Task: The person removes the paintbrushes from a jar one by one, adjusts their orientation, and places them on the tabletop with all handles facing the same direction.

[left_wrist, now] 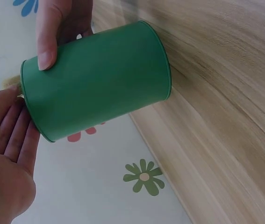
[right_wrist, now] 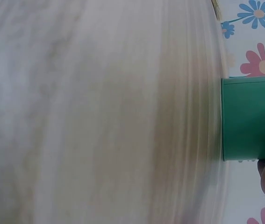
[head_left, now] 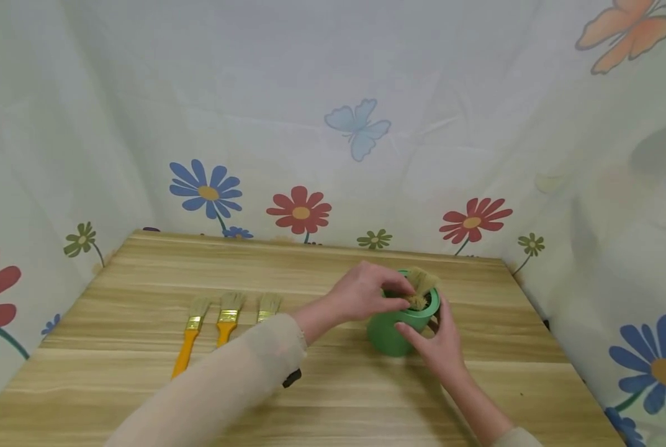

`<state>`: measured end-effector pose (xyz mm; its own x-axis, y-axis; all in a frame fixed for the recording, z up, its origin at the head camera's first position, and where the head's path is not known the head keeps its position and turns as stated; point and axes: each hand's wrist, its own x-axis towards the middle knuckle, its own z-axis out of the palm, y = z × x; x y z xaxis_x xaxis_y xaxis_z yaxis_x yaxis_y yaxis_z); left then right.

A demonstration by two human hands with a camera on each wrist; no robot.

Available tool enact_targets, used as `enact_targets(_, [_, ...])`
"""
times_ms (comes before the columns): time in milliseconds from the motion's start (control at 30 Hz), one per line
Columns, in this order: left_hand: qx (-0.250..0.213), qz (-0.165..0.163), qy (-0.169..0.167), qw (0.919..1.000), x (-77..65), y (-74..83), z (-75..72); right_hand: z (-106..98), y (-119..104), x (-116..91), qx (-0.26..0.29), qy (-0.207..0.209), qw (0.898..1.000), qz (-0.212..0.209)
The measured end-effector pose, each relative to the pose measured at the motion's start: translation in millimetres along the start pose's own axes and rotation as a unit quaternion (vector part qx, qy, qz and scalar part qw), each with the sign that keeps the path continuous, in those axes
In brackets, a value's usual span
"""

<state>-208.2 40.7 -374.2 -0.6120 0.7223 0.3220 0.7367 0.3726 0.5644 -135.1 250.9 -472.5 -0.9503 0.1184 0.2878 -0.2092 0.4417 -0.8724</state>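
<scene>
Wood-grain worktop [head_left: 355,397] before a flower-and-butterfly backdrop [head_left: 254,112]. One green canister [head_left: 393,332], mouth up, on the worktop's right half; tan bristles [head_left: 424,280] at its mouth. Hands: right hand [head_left: 443,341] clamped round the canister; left hand [head_left: 366,292] pinching the bristles. Three brushes [head_left: 228,315], orange handles on two, left of the canister.

Pale cloth [head_left: 254,68] printed with colourful flowers [head_left: 301,213] and butterflies [head_left: 360,128] hangs behind and beside a wood-grained table [head_left: 349,403].
</scene>
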Motion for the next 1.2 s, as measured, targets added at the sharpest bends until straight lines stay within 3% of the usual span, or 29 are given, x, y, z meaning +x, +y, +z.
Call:
enact_targets(300, [-0.018,0.008,0.025,0.9995,2.2,3.0,3.1,1.8,0.7,0.9,-0.006,0.006,1.0,-0.004])
enact_targets(467, [-0.078,-0.01,0.041,0.9961,2.7,5.5,3.2,1.6,0.9,1.8,-0.002,0.002,1.0,-0.006])
enact_targets(700, [-0.157,-0.046,0.064,0.9845,4.6,6.3,1.7,1.5,1.7,1.2,0.0,0.0,1.0,-0.006])
enact_targets(1067, [-0.186,-0.037,0.109,0.9757,4.0,17.6,-23.8,0.4,0.7,0.1,-0.002,0.001,1.0,0.008])
enact_targets(1200, [-0.207,-0.029,0.134,0.9687,2.3,23.9,-37.2,-0.2,-0.3,0.3,-0.002,0.0,1.0,0.006])
